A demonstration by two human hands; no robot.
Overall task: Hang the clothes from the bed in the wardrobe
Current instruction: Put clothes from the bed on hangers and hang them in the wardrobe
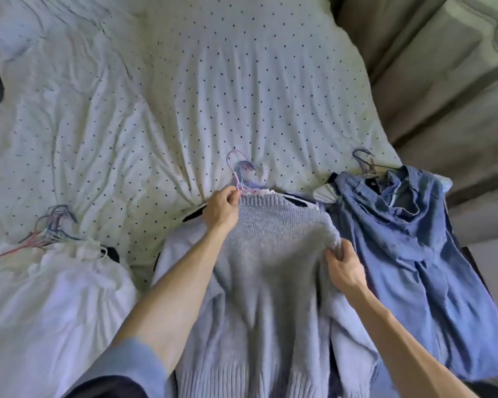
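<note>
A pale lilac knit sweater (270, 282) lies on top of a pile of clothes at the bed's near edge. My left hand (220, 209) pinches its collar where a bundle of pink and blue wire hangers (240, 170) sticks out. My right hand (344, 268) grips the sweater's right shoulder in a bunch. A blue denim shirt (408, 239) on a grey hanger (365, 162) lies to the right. White garments (49, 297) with several coloured hangers (49, 234) lie to the left.
The bed (170, 96) is covered by a white sheet with small dark dots, wrinkled and bare beyond the piles. A beige padded headboard (429, 67) rises along the right side. No wardrobe is in view.
</note>
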